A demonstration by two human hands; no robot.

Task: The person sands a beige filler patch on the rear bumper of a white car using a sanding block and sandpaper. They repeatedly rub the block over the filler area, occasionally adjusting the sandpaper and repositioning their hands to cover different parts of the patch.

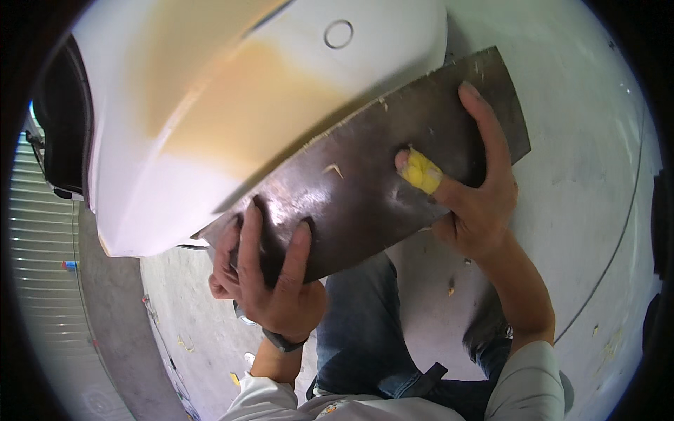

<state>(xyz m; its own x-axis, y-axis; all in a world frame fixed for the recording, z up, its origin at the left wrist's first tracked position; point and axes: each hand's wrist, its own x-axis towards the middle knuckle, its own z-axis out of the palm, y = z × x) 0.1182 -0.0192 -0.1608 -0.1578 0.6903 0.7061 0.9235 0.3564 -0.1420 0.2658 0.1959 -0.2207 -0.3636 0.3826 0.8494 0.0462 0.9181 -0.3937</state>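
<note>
A stiff, dark brown sheet (pixel 358 203) with a slightly curved, shiny face lies slantwise in front of me, rising toward the right. Its upper edge looks rough and pale, and light scraps cling to its face. My left hand (pixel 270 281) holds the lower left end, several fingers bent over the face. On the right end, my right hand (pixel 484 196) has its thumb and a finger on the face, the others hidden underneath. Yellow tape (pixel 421 172) wraps that thumb. Along the sheet's upper edge is a white car bumper (pixel 393 42) with a tan patch (pixel 246 105); contact is unclear.
A round ring outline (pixel 338 34) marks the bumper. Beyond its left end is a dark opening (pixel 63 119) beside a ribbed metal shutter (pixel 45 245). Small yellow scraps (pixel 451 291) are scattered on the pale floor (pixel 576 140), and a thin dark line (pixel 618 245) crosses it at right.
</note>
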